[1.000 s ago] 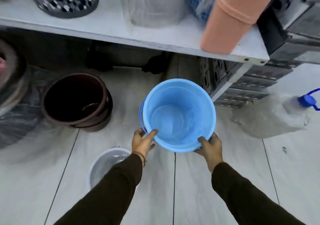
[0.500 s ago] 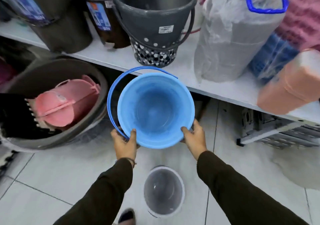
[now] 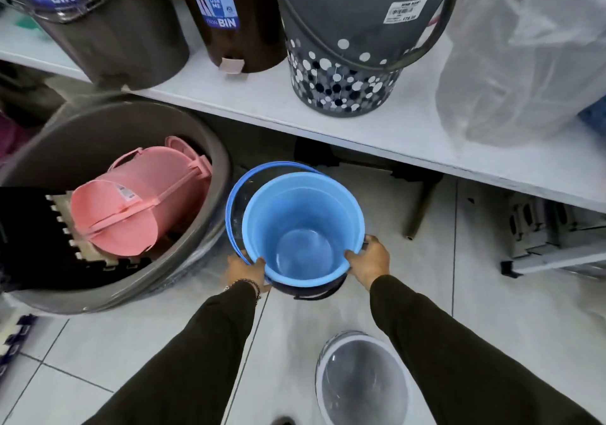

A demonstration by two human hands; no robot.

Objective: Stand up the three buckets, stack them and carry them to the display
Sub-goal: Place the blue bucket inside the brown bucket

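A light blue bucket [image 3: 303, 228] stands upright, its blue handle swung to the back left. My left hand [image 3: 246, 270] grips its near left rim and my right hand [image 3: 369, 260] grips its near right rim. A dark rim shows beneath the blue bucket at its near side, so it seems nested in a darker bucket [image 3: 314, 292], mostly hidden. A clear white-rimmed bucket [image 3: 362, 382] stands upright on the floor tiles near my right forearm.
A white shelf [image 3: 377, 129] runs overhead with dark bins [image 3: 124, 37], a dotted grey bucket [image 3: 344, 87] and a plastic-wrapped bundle [image 3: 524, 64]. At left a large grey tub [image 3: 108, 129] holds a pink bin [image 3: 141, 201] and foam mats. A metal rack [image 3: 551, 237] lies at right.
The view has swung left along the shelf. The blue bucket, held in both hands throughout, has been lowered from mid-air to floor level beside the grey tub.
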